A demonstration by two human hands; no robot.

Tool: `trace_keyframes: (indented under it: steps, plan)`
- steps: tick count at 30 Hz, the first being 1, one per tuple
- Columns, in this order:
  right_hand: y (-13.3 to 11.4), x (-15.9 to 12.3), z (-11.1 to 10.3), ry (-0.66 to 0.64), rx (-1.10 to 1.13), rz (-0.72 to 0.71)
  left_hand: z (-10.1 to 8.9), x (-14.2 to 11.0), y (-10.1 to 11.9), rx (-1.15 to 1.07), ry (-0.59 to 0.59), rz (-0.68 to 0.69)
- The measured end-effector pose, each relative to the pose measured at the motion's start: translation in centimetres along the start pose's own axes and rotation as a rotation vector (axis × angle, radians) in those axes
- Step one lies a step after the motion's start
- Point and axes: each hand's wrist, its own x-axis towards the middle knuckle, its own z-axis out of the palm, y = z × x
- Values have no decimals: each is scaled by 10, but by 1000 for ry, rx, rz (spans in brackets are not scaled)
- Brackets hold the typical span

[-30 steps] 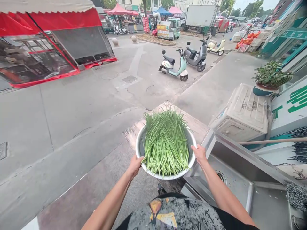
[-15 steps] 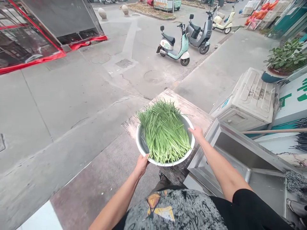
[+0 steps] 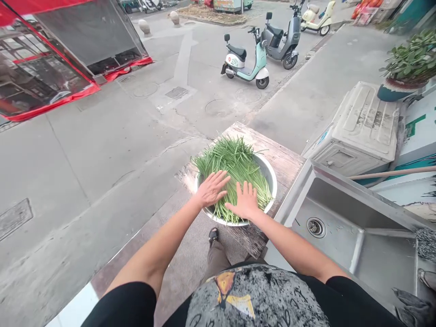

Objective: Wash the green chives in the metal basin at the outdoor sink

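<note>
A heap of long green garlic chives fills a round metal basin. The basin rests on a worn wooden table. My left hand is over the left side of the chives, palm down with fingers stretched out. Over the lower right part of the heap, my right hand is likewise flat with its fingers spread. Both palms seem to lie on or just above the stalks; exact contact is hidden. Neither hand grips anything.
A stainless steel sink stands close on my right. Behind it are an outdoor air-conditioner unit and a potted plant. Parked scooters stand farther off on the pavement. A red-edged tent is at the far left.
Both hands have let go of the basin's rim and moved in over the chives, opening flat. The view has shifted slightly, showing more of the sink, including its drain.
</note>
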Motion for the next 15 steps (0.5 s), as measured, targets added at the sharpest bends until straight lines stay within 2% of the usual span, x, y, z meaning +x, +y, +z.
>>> trace_keyframes:
  steps: [2,4,6,8,10,12,13,15]
  plan:
    - [-2,-3,9,-27,-85,-68,-2,13,-11,-80,-95,166]
    - [5,0,9,-68,-147,-115,-4,22,-25,-208,-197,306]
    - [16,5,3,-103,-193,-138,-4,27,-36,-323,-283,385]
    - [24,7,-3,-95,-219,-159,1,29,-39,-374,-334,404]
    - [26,6,-5,-66,-217,-157,9,26,-31,-369,-327,359]
    - [24,1,-8,-54,-185,-137,18,15,-14,-379,-259,247]
    - [21,-2,-10,-61,-154,-134,21,7,-4,-417,-196,146]
    - [18,-10,-19,-54,-61,-140,25,-11,17,-608,-70,-159]
